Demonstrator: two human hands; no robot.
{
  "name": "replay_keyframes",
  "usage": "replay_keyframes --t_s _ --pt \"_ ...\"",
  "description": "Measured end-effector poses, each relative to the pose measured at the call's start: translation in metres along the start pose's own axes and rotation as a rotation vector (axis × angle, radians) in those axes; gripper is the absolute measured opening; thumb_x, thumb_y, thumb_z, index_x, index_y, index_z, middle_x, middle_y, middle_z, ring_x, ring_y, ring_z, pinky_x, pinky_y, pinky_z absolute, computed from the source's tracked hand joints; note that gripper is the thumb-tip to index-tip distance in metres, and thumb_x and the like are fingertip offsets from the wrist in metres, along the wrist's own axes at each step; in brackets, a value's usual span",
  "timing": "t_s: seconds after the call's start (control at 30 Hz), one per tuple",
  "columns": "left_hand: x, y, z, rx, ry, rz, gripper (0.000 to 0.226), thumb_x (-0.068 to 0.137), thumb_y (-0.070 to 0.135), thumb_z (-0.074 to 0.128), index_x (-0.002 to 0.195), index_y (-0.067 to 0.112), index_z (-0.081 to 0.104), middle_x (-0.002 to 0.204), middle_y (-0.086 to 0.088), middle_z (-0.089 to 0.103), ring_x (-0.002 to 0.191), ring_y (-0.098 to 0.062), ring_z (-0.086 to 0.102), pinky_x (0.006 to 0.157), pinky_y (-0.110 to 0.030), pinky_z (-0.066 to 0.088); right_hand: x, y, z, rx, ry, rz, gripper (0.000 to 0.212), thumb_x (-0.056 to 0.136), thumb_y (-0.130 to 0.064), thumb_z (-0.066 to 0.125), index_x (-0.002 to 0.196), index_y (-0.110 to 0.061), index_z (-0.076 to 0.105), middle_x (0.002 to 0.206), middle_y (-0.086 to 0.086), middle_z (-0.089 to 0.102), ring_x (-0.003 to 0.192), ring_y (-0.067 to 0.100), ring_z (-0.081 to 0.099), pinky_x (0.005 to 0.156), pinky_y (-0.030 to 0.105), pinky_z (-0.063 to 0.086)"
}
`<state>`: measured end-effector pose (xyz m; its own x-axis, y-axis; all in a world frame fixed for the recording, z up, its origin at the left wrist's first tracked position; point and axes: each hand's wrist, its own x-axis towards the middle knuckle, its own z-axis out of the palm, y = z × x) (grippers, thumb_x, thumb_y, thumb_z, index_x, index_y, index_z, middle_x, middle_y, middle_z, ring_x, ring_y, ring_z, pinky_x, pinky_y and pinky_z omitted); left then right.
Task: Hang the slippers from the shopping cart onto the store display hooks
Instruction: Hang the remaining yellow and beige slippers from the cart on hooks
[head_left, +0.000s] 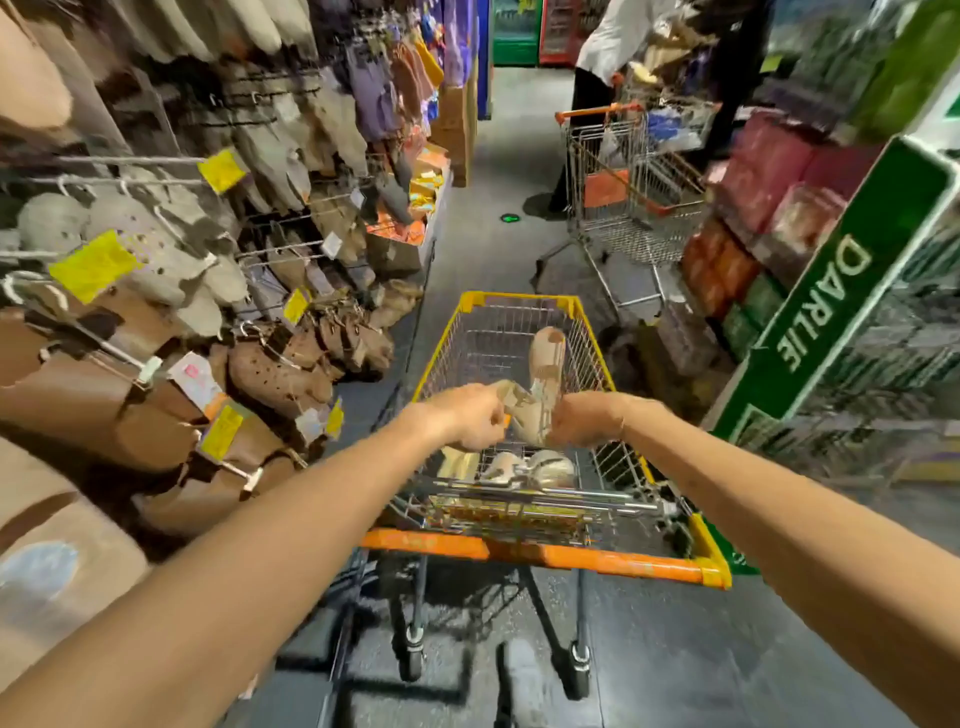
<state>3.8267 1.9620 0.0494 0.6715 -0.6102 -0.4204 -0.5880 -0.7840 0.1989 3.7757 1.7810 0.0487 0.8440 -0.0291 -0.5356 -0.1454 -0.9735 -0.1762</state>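
Observation:
A pair of beige slippers (540, 384) is held up above the basket of the orange-and-yellow shopping cart (545, 555). My left hand (470, 418) pinches the pair's left side and my right hand (584, 418) grips its right side, one slipper pointing upward. More pale slippers (524, 467) lie low in the cart near its handle end. The display hooks (130, 161) stick out from the wall on the left, loaded with grey and brown slippers and yellow tags.
A second wire cart (631, 202) stands farther down the aisle with a person (608, 62) beside it. Shelves of packaged goods and a green DARLIE stand (841, 291) line the right. Dark floor runs between.

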Motion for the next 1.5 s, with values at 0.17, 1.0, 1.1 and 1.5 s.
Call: replay_keyframes --t_s 0.17,1.0,1.1,1.5 --pt "0.097 -0.028 0.023 0.038 -0.070 -0.053 0.023 0.098 0.022 0.046 0.105 0.012 0.066 0.088 -0.009 0.059 0.078 -0.028 0.055 0.067 -0.033 0.043 0.112 0.028 0.007 -0.038 -0.107 -0.031 0.042 0.102 -0.029 0.050 0.134 -0.003 0.056 0.143 0.011 0.053 0.130 0.032 0.051 0.099 0.038 0.042" --pt "0.462 -0.146 0.144 -0.146 -0.366 -0.169 0.032 0.101 0.023 0.041 0.083 0.004 0.059 0.080 -0.018 0.058 0.073 -0.028 0.051 0.060 -0.031 0.038 0.519 0.173 0.113 0.164 -0.221 0.207 0.043 0.098 -0.029 0.058 0.127 0.002 0.058 0.129 0.022 0.060 0.119 0.039 0.057 0.088 0.038 0.044" --pt "0.475 -0.153 0.180 -0.136 -0.382 -0.186 0.034 0.101 0.027 0.042 0.095 0.003 0.066 0.092 -0.015 0.065 0.083 -0.030 0.061 0.068 -0.031 0.041 0.539 0.193 0.135 0.118 -0.251 0.244 0.045 0.105 -0.025 0.045 0.142 0.001 0.046 0.144 0.019 0.051 0.133 0.033 0.049 0.104 0.035 0.040" --pt "0.511 -0.151 0.228 -0.239 -0.258 -0.182 0.030 0.100 0.029 0.041 0.104 0.014 0.067 0.093 -0.008 0.067 0.087 -0.027 0.064 0.080 -0.038 0.056 0.603 0.211 0.179 0.159 -0.132 0.345 0.042 0.099 -0.006 0.051 0.138 0.008 0.046 0.144 0.027 0.046 0.134 0.038 0.043 0.107 0.037 0.036"
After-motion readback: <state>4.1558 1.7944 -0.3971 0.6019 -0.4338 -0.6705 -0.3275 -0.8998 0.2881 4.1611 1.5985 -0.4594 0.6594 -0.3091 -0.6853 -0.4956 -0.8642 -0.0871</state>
